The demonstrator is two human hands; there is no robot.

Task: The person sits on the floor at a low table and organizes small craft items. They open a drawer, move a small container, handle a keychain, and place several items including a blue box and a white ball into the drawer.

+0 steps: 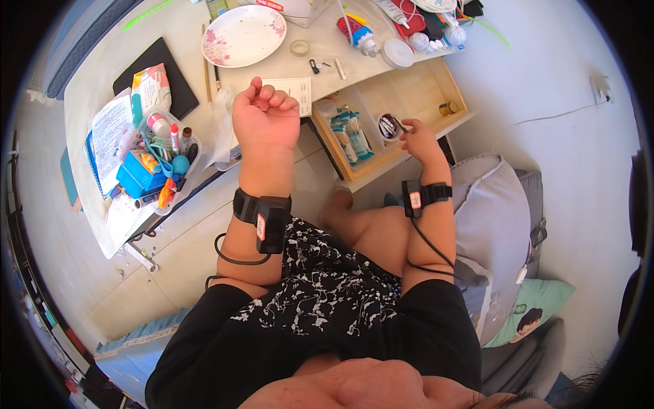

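Observation:
My left hand [266, 115] is raised palm up near the desk's front edge, its fingers curled in; no object shows in it. Beneath and beside it lies a printed paper or booklet [305, 97]. My right hand [420, 141] reaches over the open wooden drawer [352, 180], its fingertips on a thin dark object [400, 125] that I cannot identify. This object is at the rim of a small round container [389, 127] holding small dark and white items. To its left in the drawer are several teal-and-white packets [352, 137]. A small gold-coloured cylinder [448, 108] lies at the drawer's right.
On the desk are a floral plate [244, 37], a tape roll [300, 48], a round white lid [398, 53] and a red-and-blue bottle [357, 35]. A plastic bin [196, 153] of pens and small goods stands left. A grey cushioned seat [493, 214] is at the right.

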